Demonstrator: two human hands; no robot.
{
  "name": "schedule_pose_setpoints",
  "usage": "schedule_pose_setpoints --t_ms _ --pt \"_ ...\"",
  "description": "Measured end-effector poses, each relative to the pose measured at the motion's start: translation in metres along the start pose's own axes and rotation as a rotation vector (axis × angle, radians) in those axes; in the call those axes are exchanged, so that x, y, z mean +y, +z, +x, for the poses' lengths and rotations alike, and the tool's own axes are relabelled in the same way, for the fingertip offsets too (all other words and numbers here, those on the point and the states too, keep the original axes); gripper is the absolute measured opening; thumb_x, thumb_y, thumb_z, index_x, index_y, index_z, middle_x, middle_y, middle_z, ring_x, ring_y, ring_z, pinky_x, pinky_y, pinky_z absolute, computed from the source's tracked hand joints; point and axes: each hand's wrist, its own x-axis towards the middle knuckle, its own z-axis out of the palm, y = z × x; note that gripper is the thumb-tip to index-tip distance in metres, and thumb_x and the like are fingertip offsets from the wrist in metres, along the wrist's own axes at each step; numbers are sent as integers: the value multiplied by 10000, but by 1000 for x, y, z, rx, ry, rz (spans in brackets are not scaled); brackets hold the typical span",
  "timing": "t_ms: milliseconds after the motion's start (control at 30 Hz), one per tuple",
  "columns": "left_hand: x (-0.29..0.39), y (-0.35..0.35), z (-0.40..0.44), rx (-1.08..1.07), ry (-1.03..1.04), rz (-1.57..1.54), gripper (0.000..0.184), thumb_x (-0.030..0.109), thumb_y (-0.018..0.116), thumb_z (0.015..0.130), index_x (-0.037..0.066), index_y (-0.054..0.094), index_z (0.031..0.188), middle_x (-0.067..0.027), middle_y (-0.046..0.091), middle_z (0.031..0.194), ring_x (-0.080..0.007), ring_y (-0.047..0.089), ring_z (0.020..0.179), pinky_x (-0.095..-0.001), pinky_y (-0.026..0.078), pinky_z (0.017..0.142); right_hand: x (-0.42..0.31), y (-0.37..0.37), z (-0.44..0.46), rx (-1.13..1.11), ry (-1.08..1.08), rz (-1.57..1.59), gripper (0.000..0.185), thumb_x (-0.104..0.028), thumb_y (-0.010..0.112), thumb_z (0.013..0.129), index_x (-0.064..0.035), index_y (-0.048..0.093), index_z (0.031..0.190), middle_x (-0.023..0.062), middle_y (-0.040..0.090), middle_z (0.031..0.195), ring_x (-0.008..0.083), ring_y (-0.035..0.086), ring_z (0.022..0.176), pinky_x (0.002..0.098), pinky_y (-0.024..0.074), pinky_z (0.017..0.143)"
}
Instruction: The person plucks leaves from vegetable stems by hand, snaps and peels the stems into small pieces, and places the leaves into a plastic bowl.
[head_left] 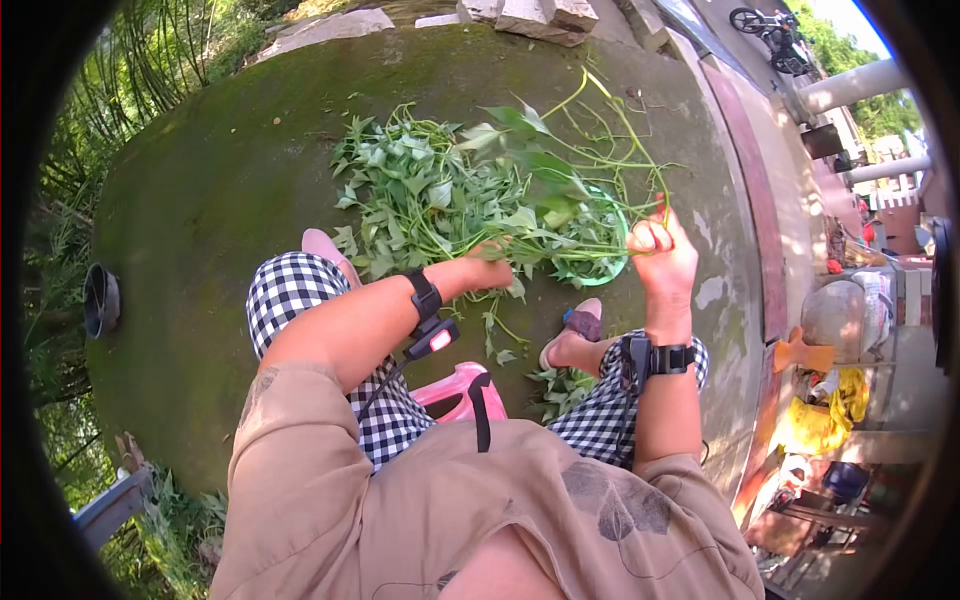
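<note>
A large heap of leafy green vines (410, 185) lies on the mossy ground in front of me. My right hand (662, 245) is closed around a bunch of long vine stems, which arch up above it and stretch left toward the heap. At the heap's lower edge, my left hand (487, 270) has its fingers curled round leafy stems, partly hidden by leaves. A light green round basket (622, 225) shows its rim between the heap and my right hand, with leaves over it.
Between my legs is a pink plastic stool (460, 392). Loose leaves (562, 390) lie by my right foot. A dark bucket (101, 300) lies at the far left. Stone blocks (545, 18) line the top edge, and a yellow cloth (825, 412) is among clutter on the right.
</note>
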Motion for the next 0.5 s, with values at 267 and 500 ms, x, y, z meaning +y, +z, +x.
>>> schedule_pose_setpoints --t_ms 267,500 --pt "59 -34 3 451 660 -553 818 62 632 726 168 319 1475 -132 442 1399 -185 584 1011 -326 511 833 75 -59 -58 235 263 99 264 -233 464 975 -61 594 1127 -32 355 548 190 420 602 318 340 581" --pt "70 -15 -25 590 833 -85 809 16 595 692 162 363 1453 -192 418 1398 -315 518 1200 -361 489 925 103 -47 -63 374 348 -56 212 -198 488 963 -75 584 1107 -21 367 574 181 416 593 311 371 573"
